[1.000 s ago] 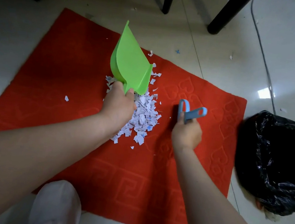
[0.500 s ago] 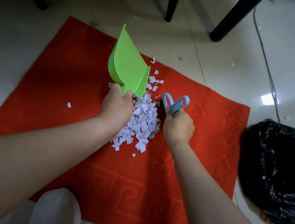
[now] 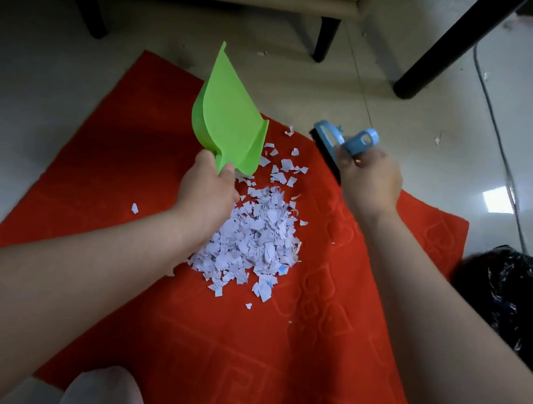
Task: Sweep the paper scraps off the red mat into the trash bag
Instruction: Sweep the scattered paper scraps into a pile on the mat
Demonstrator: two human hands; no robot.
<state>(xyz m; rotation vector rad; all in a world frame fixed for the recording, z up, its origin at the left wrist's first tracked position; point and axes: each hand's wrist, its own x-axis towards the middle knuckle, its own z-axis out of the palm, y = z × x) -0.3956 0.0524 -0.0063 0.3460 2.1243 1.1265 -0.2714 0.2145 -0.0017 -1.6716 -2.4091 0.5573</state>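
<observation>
A heap of white paper scraps (image 3: 256, 241) lies in the middle of the red mat (image 3: 270, 356). My left hand (image 3: 206, 193) grips the handle of a green dustpan (image 3: 227, 117), whose scoop is tilted up and away beyond the heap. My right hand (image 3: 369, 182) grips a small blue brush (image 3: 345, 141) at the mat's far edge, beyond and right of the heap, its dark bristles down near the mat. A few loose scraps (image 3: 285, 167) lie between the dustpan and the brush. The black trash bag (image 3: 524, 306) sits on the floor off the mat's right edge.
A single scrap (image 3: 134, 208) lies apart on the mat's left part. More scraps (image 3: 437, 140) dot the pale tiled floor. Dark furniture legs (image 3: 325, 39) and a slanted black leg (image 3: 451, 46) stand beyond the mat. A cable (image 3: 494, 131) runs along the right. My white shoe (image 3: 104, 395) shows at the bottom.
My right hand has carried the brush from beside the heap up and away to the mat's far edge. The dustpan stays tilted in my left hand. The view has drawn closer.
</observation>
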